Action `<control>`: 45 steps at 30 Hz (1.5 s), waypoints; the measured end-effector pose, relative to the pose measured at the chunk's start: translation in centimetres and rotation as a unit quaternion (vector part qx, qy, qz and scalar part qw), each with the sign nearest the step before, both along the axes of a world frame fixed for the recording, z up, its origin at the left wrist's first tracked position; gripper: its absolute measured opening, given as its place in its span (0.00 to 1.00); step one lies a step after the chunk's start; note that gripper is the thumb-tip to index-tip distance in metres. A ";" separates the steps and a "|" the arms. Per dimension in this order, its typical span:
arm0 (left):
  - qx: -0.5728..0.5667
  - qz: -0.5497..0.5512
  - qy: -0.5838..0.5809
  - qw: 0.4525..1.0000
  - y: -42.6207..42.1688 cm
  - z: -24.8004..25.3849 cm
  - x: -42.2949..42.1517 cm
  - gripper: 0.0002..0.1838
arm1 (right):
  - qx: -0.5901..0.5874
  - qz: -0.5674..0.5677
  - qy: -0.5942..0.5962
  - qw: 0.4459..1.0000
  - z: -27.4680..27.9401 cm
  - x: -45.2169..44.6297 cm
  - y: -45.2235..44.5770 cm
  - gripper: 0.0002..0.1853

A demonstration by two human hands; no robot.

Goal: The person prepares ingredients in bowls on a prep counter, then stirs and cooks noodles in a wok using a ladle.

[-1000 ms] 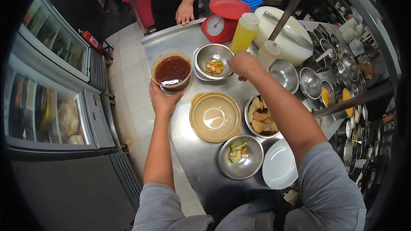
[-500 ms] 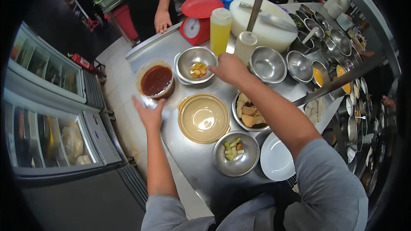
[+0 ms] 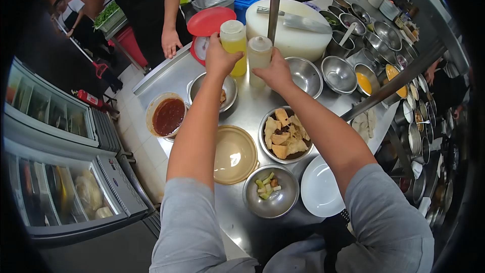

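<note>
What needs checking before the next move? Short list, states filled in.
1. Left hand on yellow bottle: ok, thumb across its front.
2. Right hand on clear bottle: ok, thumb across its front.
3. Both bottles upright: ok.
4. Knife apart from both hands: ok, it lies on the white chopping block.
5. Sauce tub fully supported: cannot tell, it sits at the table edge and its base is hidden.
</note>
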State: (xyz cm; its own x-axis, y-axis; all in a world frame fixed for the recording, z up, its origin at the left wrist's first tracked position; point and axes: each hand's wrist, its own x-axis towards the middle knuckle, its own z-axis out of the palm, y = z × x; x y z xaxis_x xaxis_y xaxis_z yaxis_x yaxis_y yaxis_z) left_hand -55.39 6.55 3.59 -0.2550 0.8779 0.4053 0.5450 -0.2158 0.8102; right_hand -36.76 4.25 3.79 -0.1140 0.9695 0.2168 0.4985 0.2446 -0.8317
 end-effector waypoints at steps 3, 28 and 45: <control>-0.009 0.027 0.054 0.998 1.4 -0.2 0.7 0.44 | 0.002 0.000 -0.007 1.000 -0.8 -0.7 1.7 0.36; -0.261 -0.397 -0.285 0.832 -38.6 3.4 23.9 0.34 | -0.311 -0.097 -0.195 0.925 -7.8 53.0 -48.1 0.21; -0.361 -0.674 -0.029 0.644 -47.9 3.4 77.2 0.31 | -0.419 -0.380 0.001 0.825 -19.5 79.8 -87.0 0.24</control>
State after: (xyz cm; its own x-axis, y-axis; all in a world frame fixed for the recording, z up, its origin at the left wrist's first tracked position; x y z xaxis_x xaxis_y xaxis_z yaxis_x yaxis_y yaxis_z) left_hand 21.82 -41.32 6.99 0.9397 0.2709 -0.2088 0.2215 -0.0167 0.9750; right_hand 43.02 -82.73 -15.71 0.5951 0.5707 -0.5659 0.2420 -0.7987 -0.5509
